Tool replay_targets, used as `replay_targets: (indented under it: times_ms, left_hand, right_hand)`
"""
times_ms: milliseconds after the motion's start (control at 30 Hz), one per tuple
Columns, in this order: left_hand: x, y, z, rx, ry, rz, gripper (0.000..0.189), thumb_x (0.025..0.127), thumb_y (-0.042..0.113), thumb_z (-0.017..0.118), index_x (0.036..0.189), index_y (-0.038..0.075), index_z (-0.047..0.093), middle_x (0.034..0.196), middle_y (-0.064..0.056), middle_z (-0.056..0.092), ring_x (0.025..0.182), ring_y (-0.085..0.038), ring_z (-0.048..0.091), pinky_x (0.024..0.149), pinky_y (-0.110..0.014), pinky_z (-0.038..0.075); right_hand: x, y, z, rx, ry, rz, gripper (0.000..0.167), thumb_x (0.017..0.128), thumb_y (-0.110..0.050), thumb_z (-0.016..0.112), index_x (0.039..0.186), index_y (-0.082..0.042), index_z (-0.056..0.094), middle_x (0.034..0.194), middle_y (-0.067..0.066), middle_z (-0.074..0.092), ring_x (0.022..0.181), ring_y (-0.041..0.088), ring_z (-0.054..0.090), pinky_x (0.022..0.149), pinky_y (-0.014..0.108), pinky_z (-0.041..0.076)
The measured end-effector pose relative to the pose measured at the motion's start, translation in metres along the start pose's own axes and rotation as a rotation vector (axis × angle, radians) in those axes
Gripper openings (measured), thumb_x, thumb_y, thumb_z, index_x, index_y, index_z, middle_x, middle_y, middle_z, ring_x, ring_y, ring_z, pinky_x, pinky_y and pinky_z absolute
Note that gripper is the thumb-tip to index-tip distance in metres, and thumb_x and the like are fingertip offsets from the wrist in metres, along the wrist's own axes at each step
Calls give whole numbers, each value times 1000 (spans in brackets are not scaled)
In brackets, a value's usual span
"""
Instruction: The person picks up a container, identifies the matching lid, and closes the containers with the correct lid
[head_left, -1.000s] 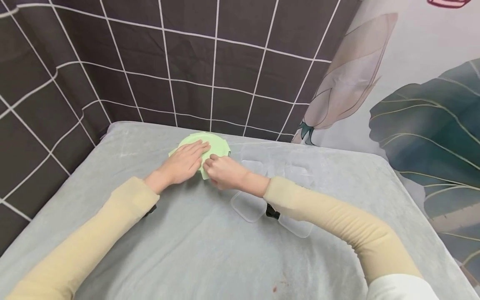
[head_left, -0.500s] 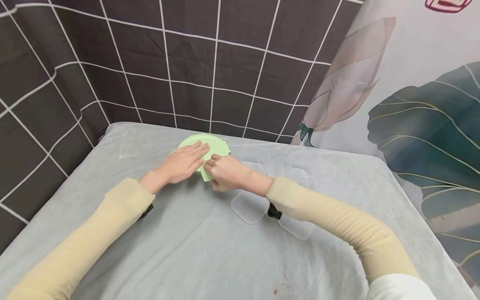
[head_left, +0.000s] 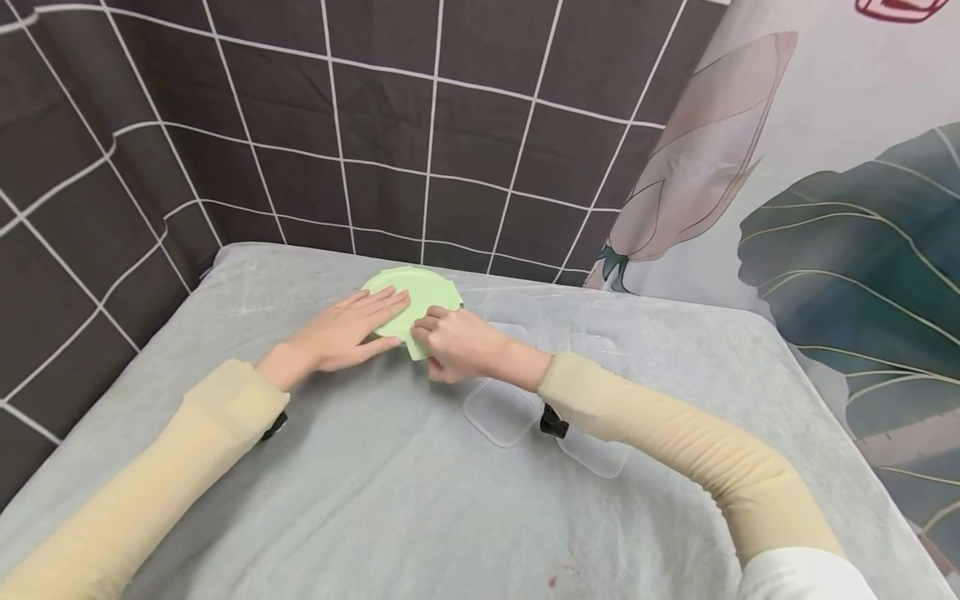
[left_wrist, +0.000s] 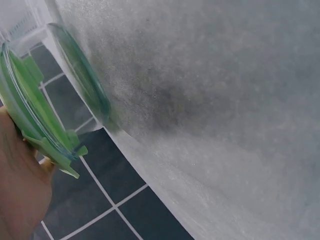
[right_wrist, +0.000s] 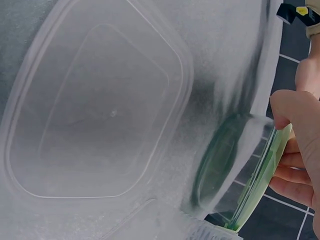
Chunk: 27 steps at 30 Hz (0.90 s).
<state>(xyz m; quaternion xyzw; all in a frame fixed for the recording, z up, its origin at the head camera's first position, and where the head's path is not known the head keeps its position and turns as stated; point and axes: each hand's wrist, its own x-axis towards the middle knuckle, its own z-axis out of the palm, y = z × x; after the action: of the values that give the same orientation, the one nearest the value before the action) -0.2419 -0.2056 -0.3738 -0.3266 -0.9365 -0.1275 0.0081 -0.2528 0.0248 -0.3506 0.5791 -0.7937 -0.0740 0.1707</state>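
A round glass container [right_wrist: 220, 160] with a light green snap lid [head_left: 429, 290] stands near the far edge of the table. Its lid has side flaps, and one flap [head_left: 416, 350] hangs out at the front. My left hand [head_left: 347, 332] lies with straight fingers on the left part of the lid, thumb at the front rim. At the front right, my right hand [head_left: 463, 343] pinches the lid's rim; in the right wrist view its thumb is at the edge and its fingers lie over the lid. Those fingers partly hide the rim in the head view.
Clear plastic containers [head_left: 504, 417] stand right of the glass one, partly under the right forearm; one [right_wrist: 110, 110] fills much of the right wrist view. A grey cloth [head_left: 360, 500] covers the table. Dark checked fabric [head_left: 382, 108] hangs behind it.
My left hand has slid left and toward me over the lid, and its thumb has spread away from the fingers. The right hand stays at the lid's rim.
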Motion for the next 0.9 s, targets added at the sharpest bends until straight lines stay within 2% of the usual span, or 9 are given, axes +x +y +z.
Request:
replay_targets:
  times_ms: [167, 333, 600, 767, 900]
  left_hand:
    - [5, -1, 0, -29, 46, 3, 50, 102, 30, 39, 148, 9, 37, 154, -6, 36, 145, -30, 29, 119, -51, 20]
    - [18, -2, -3, -51, 94, 20, 44, 102, 21, 38, 143, 7, 45, 150, -10, 43, 142, -32, 34, 118, -50, 24]
    - [40, 6, -1, -16, 22, 26, 47, 103, 25, 34, 147, 9, 39, 155, -7, 35, 146, -29, 27, 120, -48, 20]
    - [43, 8, 3, -7, 6, 30, 47, 103, 25, 34, 147, 8, 39, 155, -8, 34, 146, -29, 25, 121, -48, 18]
    - [43, 8, 5, -13, 9, 33, 47, 103, 24, 34, 147, 8, 38, 156, -7, 33, 147, -29, 24, 121, -49, 17]
  right_hand:
    - [-2, 0, 1, -18, -9, -14, 29, 75, -24, 64, 98, -5, 64, 100, 5, 69, 92, 21, 62, 73, 30, 56]
    - [-3, -2, 1, -32, -26, -17, 36, 78, -26, 65, 106, -3, 63, 106, 5, 67, 98, 21, 61, 77, 31, 56]
    - [-4, -4, 1, -49, -21, -14, 43, 79, -26, 65, 115, -1, 63, 114, 8, 67, 105, 21, 61, 81, 31, 57]
    - [-6, -3, 2, -35, -26, -8, 45, 80, -25, 65, 118, -1, 62, 113, 8, 68, 107, 22, 61, 83, 32, 57]
    - [-5, -4, 2, -73, -54, -13, 45, 82, -25, 64, 120, 0, 62, 114, 7, 67, 106, 20, 60, 82, 30, 56]
